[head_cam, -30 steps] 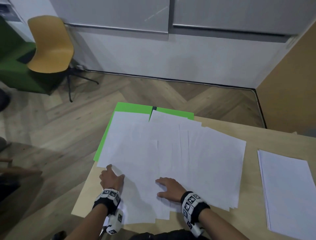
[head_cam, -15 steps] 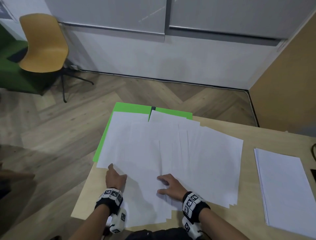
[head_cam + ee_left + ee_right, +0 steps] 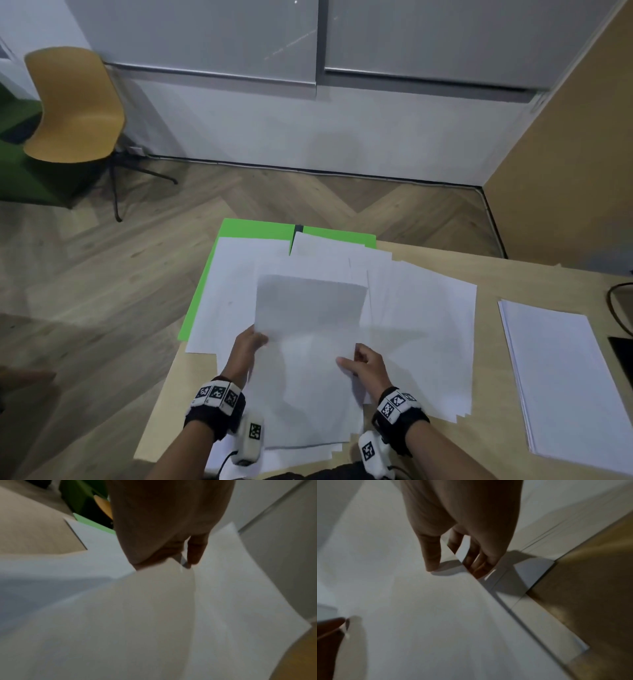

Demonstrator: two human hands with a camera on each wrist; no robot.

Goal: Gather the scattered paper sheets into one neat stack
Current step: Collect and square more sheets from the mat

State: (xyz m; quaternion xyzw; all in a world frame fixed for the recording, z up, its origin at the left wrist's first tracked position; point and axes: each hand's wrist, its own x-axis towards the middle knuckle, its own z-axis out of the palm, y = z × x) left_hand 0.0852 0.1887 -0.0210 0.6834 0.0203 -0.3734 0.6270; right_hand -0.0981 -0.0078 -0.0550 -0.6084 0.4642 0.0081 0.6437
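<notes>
- Fingers of our left hand (image 3: 248, 346) were curled round the left edge of a raised bundle of paper sheets (image 3: 310, 356); in the left wrist view the thumb lay on top and the other fingers underneath, pinching it.
- Our right hand (image 3: 364, 363) pinched the bundle's right edge, thumb on the top face and fingers (image 3: 481, 563) curled below (the right wrist view showed the edge running between them).
- We held the bundle tilted, its far end lifted above the scattered sheets (image 3: 424, 329) that lay fanned across the table (image 3: 513, 284).
- Some of those loose sheets overlapped a green folder (image 3: 253, 229) at the table's far left corner.
- Well apart on our right lay a separate squared stack (image 3: 561, 380) of white paper.
- Beyond the table, on the wooden floor, stood a yellow chair (image 3: 75, 106).
</notes>
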